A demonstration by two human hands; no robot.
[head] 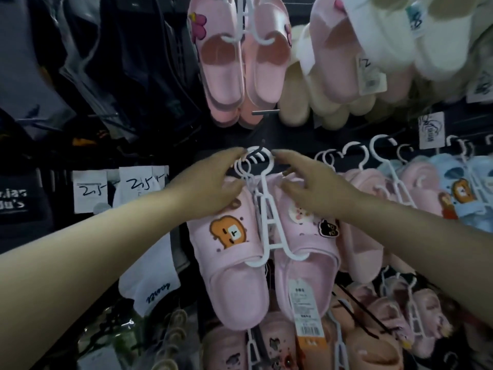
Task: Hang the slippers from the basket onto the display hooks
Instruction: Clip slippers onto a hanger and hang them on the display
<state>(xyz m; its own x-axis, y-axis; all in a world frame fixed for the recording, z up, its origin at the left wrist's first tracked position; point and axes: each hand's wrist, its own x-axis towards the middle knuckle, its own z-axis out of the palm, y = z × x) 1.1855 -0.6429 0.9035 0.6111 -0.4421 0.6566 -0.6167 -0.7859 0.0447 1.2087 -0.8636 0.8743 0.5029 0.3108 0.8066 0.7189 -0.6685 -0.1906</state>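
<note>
While both arms reach up to the dark display wall, the pair of pink slippers [234,273] hangs in front of the person, clipped onto a white plastic hanger [266,217] whose looped top sits right at a dark display hook [256,150]. I cannot tell whether the loop is fully seated on it.

The left hand [213,185] has its fingers stretched out, the fingertips touching the left side of the hanger's loop and the thumb lying against the toe of the left slipper. The right hand [317,190] is spread too, with one long finger touching the loop's right side and the thumb apart below it. Neither hand looks clenched around anything.

To my eye the slippers are light and soft, with padded uppers that give if squeezed, so gripping the shoes would only make them swing or slip off the clips. The hanger is the stiff part, thin and probably a bit springy. The neck just under the loop seems the best place to take hold, steering the loop over the hook. A paper tag [306,308] dangles from the right slipper and could snag on the neighbouring slippers [416,180], which crowd in just beside this pair.
</note>
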